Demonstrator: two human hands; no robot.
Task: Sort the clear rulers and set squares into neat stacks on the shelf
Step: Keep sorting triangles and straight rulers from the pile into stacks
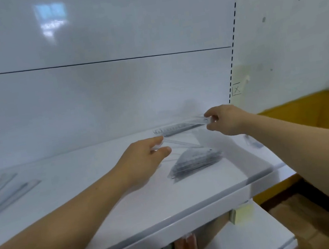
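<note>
**Item: Ruler alignment, back right of shelf (step in hand)**

- Right hand [226,120]: right of centre in the frame. Its fingers [207,115] pinch the right end of a clear ruler [179,127] lying along the back of the shelf [128,204]. Whether more rulers lie beneath it cannot be told.
- Left hand [142,155]: centre of the frame. Thumb and forefinger are closed on the near end of a second clear ruler [183,144], seen edge-on and angled toward the first.
- Stack of set squares [196,160]: just below the hands, apart from both rulers.
- Loose rulers [9,192]: far left of the frame, unsorted.

Handling advice: keep the pinches at the tips, turn the second ruler parallel to the first, and match the ends and long edges before lowering it flat. Clear plastic probably slides easily, so steady the lower piece. Keep the angled ruler clear of the set squares.
</note>
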